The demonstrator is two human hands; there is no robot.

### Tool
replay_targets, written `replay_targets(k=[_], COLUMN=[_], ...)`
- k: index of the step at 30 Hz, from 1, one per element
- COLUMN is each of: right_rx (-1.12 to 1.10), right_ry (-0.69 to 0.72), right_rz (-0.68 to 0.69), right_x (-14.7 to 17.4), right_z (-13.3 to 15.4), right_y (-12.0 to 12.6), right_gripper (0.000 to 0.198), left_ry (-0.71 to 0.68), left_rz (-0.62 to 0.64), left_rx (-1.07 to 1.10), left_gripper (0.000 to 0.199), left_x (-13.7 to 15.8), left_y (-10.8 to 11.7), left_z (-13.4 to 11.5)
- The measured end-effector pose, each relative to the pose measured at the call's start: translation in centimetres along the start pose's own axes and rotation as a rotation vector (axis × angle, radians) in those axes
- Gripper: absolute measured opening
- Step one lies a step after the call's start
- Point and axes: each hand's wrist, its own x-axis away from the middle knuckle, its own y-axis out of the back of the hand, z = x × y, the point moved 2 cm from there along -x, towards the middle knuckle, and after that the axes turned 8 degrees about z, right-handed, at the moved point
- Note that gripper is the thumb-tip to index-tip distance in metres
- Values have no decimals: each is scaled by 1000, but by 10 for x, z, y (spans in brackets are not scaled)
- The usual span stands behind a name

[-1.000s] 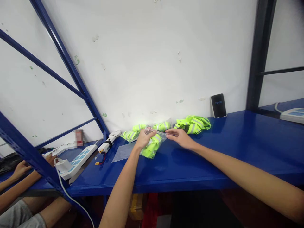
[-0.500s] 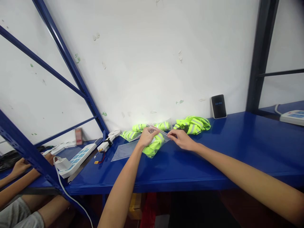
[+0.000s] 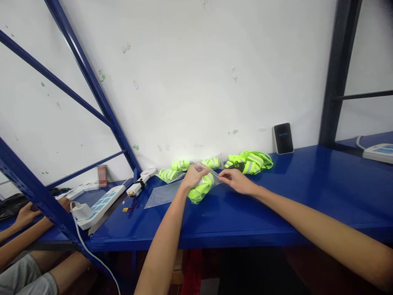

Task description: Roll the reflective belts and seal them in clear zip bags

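Note:
A clear zip bag (image 3: 201,189) with folded yellow-green reflective straps inside rests on the blue table, between my hands. My left hand (image 3: 195,176) is closed on the left part of its top edge, thumb against the fingers. At the right end of that edge, my right hand (image 3: 233,180) pinches the bag between thumb and fingertips. Other bagged reflective straps (image 3: 181,165) lie behind my left hand. A loose bundle of reflective straps (image 3: 252,162) lies behind my right hand. Left of my left forearm, a flat clear bag (image 3: 161,195) lies on the table.
A small white fan (image 3: 148,173) and a battery with wires (image 3: 134,189) lie at left, near a power strip (image 3: 102,207) and the blue rack post (image 3: 39,196). Beyond the post are a co-worker's hands (image 3: 27,214). A clock display (image 3: 283,138) leans against the wall.
My left hand and forearm have shifted slightly right along with the bag. My right hand keeps its pinch at the bag's edge, nearly in the same place.

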Motion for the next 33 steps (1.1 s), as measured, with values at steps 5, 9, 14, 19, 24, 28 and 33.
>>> replay_targets(k=[5,9,14,19,24,28,33], right_rx=[-81,-154,-203,-346,-505,-516,-492], right_ry=[-50,-97,-162,-230,-313,-315,-274], right_rz=[23,36,49,76,119,174,212], right_x=[-2,-4,-3,-1,0,2,3], right_z=[-10,-13,-10,-11,-17,-17,-15], right_y=[0,0,1,1,3,7,8], right_gripper=[26,25,23,23,24,23,25], left_ry=[22,17,23,44,72,68,82], left_rz=[8,10,46,77,127,158,154], left_rx=[-42,-44,-31,-42,-81,-100,-92], left_gripper=[25,26,26,26,30,31,33], left_x=[-4,-6,-9,-10,-9,-9,-8], left_y=[-3,-4,-9,-10,-11,-12,-12], left_z=[1,3,6,8,7,5,5])
